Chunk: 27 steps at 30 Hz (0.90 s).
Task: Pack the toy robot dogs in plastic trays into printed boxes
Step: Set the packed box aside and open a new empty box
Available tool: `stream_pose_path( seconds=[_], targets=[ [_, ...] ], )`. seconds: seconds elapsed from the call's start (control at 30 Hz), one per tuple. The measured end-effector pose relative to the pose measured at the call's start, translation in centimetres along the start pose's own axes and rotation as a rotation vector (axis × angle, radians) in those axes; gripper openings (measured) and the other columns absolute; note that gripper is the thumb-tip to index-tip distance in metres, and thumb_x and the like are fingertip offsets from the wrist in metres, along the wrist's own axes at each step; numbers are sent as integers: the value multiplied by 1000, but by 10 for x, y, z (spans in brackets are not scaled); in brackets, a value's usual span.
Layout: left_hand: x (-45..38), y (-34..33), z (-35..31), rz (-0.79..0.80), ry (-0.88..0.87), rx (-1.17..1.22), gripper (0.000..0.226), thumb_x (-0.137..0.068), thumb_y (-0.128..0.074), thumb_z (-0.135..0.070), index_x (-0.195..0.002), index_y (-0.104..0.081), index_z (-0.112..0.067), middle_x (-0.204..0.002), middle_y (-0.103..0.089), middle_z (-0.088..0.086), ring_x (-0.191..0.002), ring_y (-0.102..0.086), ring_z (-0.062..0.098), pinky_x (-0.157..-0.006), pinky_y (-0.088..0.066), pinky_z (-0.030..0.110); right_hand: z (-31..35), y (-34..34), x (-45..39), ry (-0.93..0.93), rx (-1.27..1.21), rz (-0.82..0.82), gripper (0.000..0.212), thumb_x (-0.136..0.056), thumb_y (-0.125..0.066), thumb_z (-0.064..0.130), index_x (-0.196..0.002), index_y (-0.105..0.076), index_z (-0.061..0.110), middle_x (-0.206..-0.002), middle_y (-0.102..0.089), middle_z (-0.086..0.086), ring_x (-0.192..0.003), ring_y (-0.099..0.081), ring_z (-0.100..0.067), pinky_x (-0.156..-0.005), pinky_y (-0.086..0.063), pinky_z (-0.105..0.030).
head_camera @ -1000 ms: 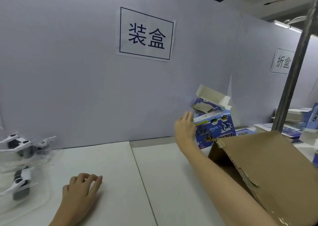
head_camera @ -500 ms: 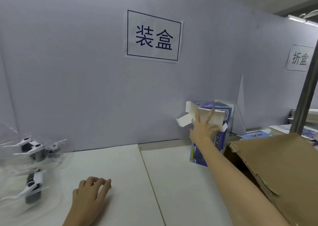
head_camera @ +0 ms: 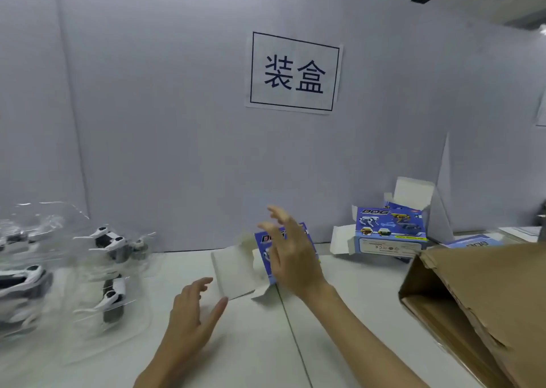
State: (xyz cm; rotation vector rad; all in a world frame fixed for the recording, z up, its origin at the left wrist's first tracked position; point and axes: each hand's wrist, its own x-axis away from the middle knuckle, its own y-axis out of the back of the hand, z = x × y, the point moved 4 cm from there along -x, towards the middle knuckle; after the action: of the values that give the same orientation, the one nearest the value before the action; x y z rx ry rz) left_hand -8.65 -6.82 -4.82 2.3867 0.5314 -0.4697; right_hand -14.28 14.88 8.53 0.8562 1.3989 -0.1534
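A blue printed box (head_camera: 267, 247) lies mid-worktop with its white flap (head_camera: 233, 272) open toward the near edge, the right hand (head_camera: 291, 251) spread in front of it with fingers apart (contact is too blurred to tell). The left hand (head_camera: 192, 316) hovers open just beside the flap, holding nothing. Toy robot dogs in clear plastic trays (head_camera: 113, 272) sit by the left edge, a second printed box (head_camera: 390, 234) near the back edge, and a brown carton (head_camera: 484, 308) at the right.

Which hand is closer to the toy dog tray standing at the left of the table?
Left. The left hand hovers just right of the tray; the right hand is farther right, in front of the blue box.
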Motion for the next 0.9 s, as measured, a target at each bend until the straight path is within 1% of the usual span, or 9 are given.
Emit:
stream_pose_path(
  seconds=[0.1,0.17,0.3,0.4,0.57,0.67,0.73,0.83,0.9],
  targets=[
    [2,-2,0,67,92,211,97,-77,-77,-62,-155,-27,-35,-141,-44,-15,-129,-48,9,-110,-43,39,-1,1,30,-390,-164,-245,46,-99,-53,2,-141,-49,20,-153,-46,-1,-139,-46,-14,-111,-44,-31],
    [0,-4,2,118,132,278,103,-79,-82,-56,-159,-20,-37,-145,-44,-13,-134,-46,9,-114,-41,38,-3,-13,59,-622,-283,-221,51,-102,-55,9,-147,-43,29,-152,-46,4,-141,-42,-8,-113,-43,-38],
    [-6,-6,-1,98,28,73,60,-94,-70,-46,-145,-40,-37,-150,-44,-9,-142,-44,15,-116,-36,30,11,-55,89,-601,-352,266,75,-103,-57,21,-151,-21,66,-171,-17,3,-157,-19,-17,-122,-33,-39],
    [-6,-13,5,192,-12,-164,65,-102,-59,-47,-157,-35,-23,-165,-31,-6,-151,-28,16,-120,-22,26,29,-83,92,-462,-228,541,73,-107,-47,27,-149,-10,73,-172,0,-7,-156,-19,-28,-115,-39,-41],
    [2,-19,1,314,-141,-571,44,-107,-39,-50,-142,-49,-26,-156,-45,-11,-146,-30,20,-112,-20,33,43,-112,84,-406,80,758,58,-112,-27,39,-162,1,49,-167,-24,-10,-113,-61,-39,-88,-50,-41],
    [0,-11,-4,294,-157,-573,31,-107,-40,-44,-124,-57,-24,-134,-60,-12,-126,-45,18,-103,-28,30,39,-109,73,-430,198,690,53,-111,-26,47,-162,-18,33,-137,-62,-5,-103,-69,-31,-83,-54,-39],
    [1,-9,-7,296,-168,-543,30,-107,-44,-41,-121,-59,-21,-128,-63,-7,-121,-49,20,-100,-33,30,38,-108,69,-427,235,650,49,-110,-31,49,-154,-31,27,-116,-70,-5,-100,-70,-27,-81,-54,-36],
    [4,-6,-15,253,-181,-522,29,-105,-47,-39,-122,-64,-22,-129,-63,-8,-120,-53,19,-99,-37,31,31,-108,65,-517,176,590,31,-109,-44,31,-137,-43,18,-113,-70,-6,-101,-69,-27,-80,-51,-33],
    [3,8,-26,44,-230,-501,22,-100,-59,-30,-118,-70,-22,-125,-64,-6,-115,-59,19,-95,-42,33,26,-104,69,-628,51,476,17,-104,-51,13,-121,-51,13,-100,-70,-11,-92,-68,-33,-72,-49,-36]
  ],
)
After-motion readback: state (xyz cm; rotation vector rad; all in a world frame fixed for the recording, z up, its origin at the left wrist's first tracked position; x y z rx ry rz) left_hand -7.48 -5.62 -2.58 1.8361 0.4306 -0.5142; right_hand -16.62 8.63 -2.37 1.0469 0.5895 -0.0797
